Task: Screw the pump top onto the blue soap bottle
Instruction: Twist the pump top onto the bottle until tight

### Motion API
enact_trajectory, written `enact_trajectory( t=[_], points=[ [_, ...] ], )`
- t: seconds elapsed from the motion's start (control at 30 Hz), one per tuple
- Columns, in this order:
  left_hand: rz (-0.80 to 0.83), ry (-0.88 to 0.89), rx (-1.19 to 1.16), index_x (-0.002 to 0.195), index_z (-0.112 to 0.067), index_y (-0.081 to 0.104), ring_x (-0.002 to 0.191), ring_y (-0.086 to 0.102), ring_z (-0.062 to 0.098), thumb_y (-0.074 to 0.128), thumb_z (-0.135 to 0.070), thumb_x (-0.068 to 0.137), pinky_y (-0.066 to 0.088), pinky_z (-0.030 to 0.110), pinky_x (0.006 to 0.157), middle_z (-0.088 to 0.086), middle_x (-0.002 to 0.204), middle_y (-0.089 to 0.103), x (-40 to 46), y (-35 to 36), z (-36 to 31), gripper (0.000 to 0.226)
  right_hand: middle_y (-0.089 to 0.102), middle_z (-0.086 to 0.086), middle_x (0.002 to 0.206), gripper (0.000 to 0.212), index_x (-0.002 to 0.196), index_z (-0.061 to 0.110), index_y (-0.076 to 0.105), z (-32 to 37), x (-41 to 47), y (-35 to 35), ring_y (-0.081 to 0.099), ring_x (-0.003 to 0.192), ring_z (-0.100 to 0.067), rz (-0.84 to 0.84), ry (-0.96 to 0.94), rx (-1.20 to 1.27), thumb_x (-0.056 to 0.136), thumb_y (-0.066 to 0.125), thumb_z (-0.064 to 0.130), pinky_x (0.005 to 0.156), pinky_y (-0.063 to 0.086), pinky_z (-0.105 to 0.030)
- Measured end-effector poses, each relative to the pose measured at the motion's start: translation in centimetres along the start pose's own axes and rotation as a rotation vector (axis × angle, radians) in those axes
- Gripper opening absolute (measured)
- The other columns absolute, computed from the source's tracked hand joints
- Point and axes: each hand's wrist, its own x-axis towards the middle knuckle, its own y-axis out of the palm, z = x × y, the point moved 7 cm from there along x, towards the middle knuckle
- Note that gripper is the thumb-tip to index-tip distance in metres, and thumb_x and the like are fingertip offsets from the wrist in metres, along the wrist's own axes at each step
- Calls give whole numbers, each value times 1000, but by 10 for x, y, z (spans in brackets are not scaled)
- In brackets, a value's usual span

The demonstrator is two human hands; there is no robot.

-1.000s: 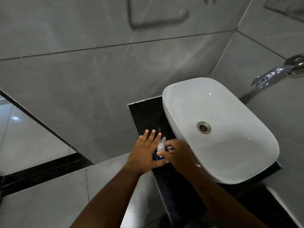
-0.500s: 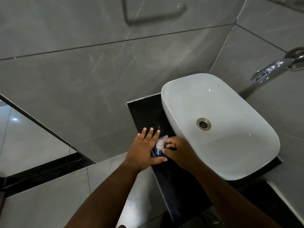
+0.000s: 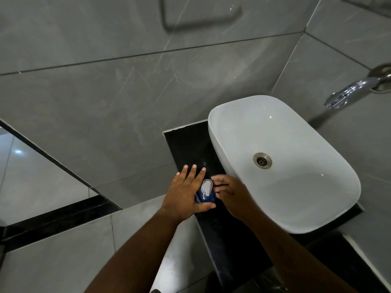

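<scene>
Head view: small blue plastic soap bottle (image 3: 204,197) stands on the black polished desk (image 3: 228,240), just beside the white oval ceramic basin (image 3: 296,208). Left hand (image 3: 186,195) cups the bottle, fingers spread. Right hand (image 3: 232,193), fingers curled, is beside the clear white pump top (image 3: 206,187); contact cannot be told.

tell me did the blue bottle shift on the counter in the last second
No. The blue soap bottle sits at the same spot on the black counter, just left of the white basin, with the left hand bracing it.
</scene>
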Motion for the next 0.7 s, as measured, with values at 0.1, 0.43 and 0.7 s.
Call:
enact_trajectory(
  t=[0.1, 0.43, 0.7],
  points=[
    [1, 4, -7, 153, -30, 1, 145, -12, 23, 38, -87, 74, -4, 42, 114, 6, 162, 5, 0, -1, -1, 104, 53, -37, 124, 31, 121, -12, 50, 1, 2, 7, 54, 116, -41, 43, 2, 8, 90, 44, -11, 104, 43, -43],
    [-10, -6, -52, 152, -33, 3, 143, -12, 19, 44, -85, 73, -4, 41, 114, 6, 162, 6, -1, -1, 0, 103, 55, -26, 129, 36, 127, -6, 47, 1, 4, 7, 55, 118, -33, 91, 25, -37, 91, 44, -6, 101, 47, -33],
    [5, -7, -25, 152, -33, -3, 146, -11, 23, 40, -86, 75, -3, 42, 115, 5, 162, 2, -1, 0, 0, 103, 69, -7, 110, 28, 111, 14, 63, 13, -4, -1, 66, 100, -17, 20, 14, 26, 88, 52, 3, 90, 54, -33]
  ],
)
